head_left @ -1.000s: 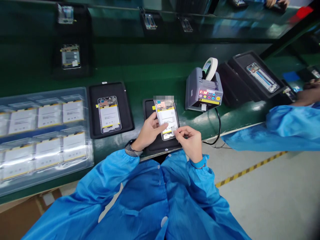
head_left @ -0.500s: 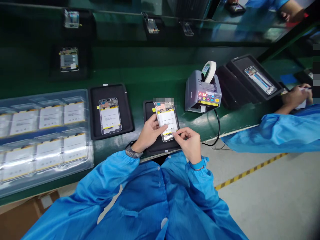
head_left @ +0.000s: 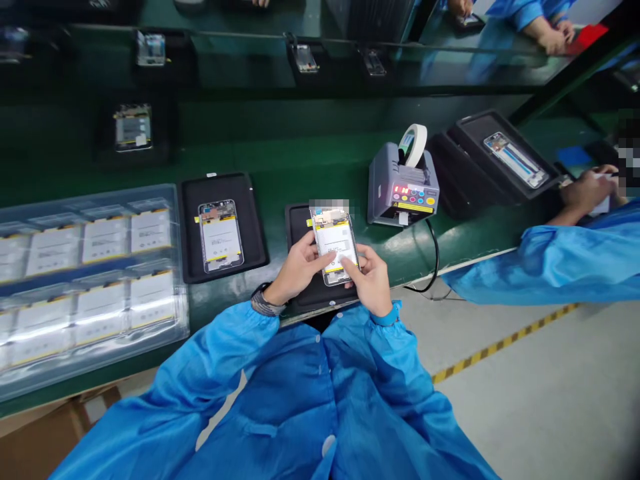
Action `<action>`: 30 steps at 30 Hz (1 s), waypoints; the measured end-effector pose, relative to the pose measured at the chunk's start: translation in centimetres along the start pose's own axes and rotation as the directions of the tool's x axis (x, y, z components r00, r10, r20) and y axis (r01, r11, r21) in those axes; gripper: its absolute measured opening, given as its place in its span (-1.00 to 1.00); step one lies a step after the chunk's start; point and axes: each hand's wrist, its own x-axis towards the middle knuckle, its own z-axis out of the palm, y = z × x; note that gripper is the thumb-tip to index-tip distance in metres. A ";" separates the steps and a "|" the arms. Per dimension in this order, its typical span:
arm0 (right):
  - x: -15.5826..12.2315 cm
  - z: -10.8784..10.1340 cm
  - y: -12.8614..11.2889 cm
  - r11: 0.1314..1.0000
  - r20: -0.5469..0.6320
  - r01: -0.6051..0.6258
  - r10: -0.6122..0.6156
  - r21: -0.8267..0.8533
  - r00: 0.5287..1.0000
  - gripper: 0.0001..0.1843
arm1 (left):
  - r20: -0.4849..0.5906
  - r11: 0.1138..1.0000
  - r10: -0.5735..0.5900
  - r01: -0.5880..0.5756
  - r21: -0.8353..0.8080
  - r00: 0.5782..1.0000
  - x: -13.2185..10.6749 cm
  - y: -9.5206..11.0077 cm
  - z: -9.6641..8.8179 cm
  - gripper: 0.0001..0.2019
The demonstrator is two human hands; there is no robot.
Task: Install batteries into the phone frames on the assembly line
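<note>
A phone housing (head_left: pixel 334 245) with a white-labelled battery and yellow strips lies on a black rubber-edged mat (head_left: pixel 320 300) in front of me. My left hand (head_left: pixel 297 262) rests its fingers across the lower battery face. My right hand (head_left: pixel 369 277) grips the housing's lower right edge, with the thumb on the yellow strip. The top of the housing shows copper-coloured parts, and a blurred patch sits just above it.
Left of the mat, a second phone housing (head_left: pixel 221 236) lies on a black mat (head_left: pixel 255 227), beside a clear tray of batteries (head_left: pixel 90 287). A tape dispenser (head_left: pixel 403 190) stands to the right. A co-worker's hand (head_left: pixel 587 193) and blue sleeve (head_left: pixel 565 263) are at far right.
My right hand has moved up onto the housing's lower right edge. The co-worker's hand has come into view at right, and the view has shifted slightly.
</note>
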 end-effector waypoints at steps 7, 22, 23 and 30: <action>0.3 0.0 0.3 1.000 0.009 -0.003 0.003 0.026 1.000 -0.40 | -0.004 1.000 -0.009 0.009 0.006 1.000 0.2 0.1 -0.1 -0.28; -0.8 -3.2 0.9 0.905 -0.159 0.231 -0.302 -0.356 0.940 -0.58 | -0.144 0.814 -0.057 0.130 0.567 0.988 0.3 1.0 -2.7 -0.04; -1.1 -4.3 0.7 0.906 -0.159 0.231 -0.302 -0.355 0.940 -0.63 | -0.184 0.680 0.038 0.110 0.725 0.982 -0.4 1.2 -2.8 -0.03; 1.6 -17.7 -5.3 0.955 -0.567 0.201 -0.292 -0.220 0.770 -0.60 | 0.374 -0.245 0.385 -0.297 0.923 0.844 -7.2 -2.3 -0.8 -0.15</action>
